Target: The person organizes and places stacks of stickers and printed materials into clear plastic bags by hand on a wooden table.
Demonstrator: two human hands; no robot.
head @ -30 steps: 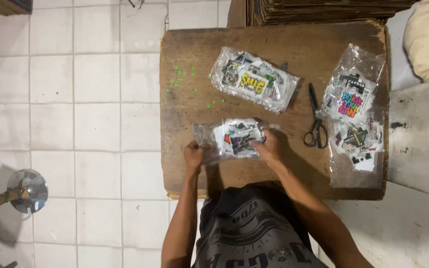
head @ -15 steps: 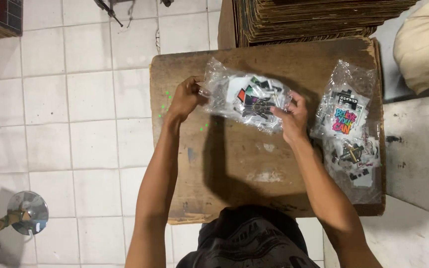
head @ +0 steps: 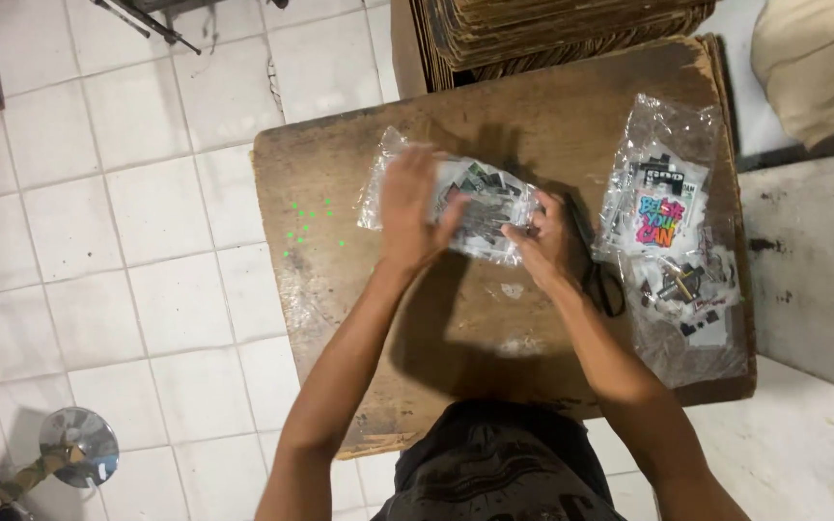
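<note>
A white-tiled floor (head: 98,212) lay under a worn wooden board (head: 456,328) that served as my worktop, with a stack of flattened cardboard (head: 552,29) beyond its far edge. My left hand (head: 415,207) lay flat, fingers spread, on top of a clear plastic packet of stickers (head: 475,207) near the middle of the board's far half; it pressed down rather than gripped. My right hand (head: 547,241) pinched the packet's right end, fingers closed on the plastic. Black scissors (head: 598,280) lay just beside that hand, partly hidden under it. Along the right edge lay more clear bags of stickers (head: 673,232), one showing a bright coloured design, overlapping each other. Small green specks (head: 311,227) dotted the board near its left edge. A round metal object (head: 79,446) stood on the floor at the near left.
</note>
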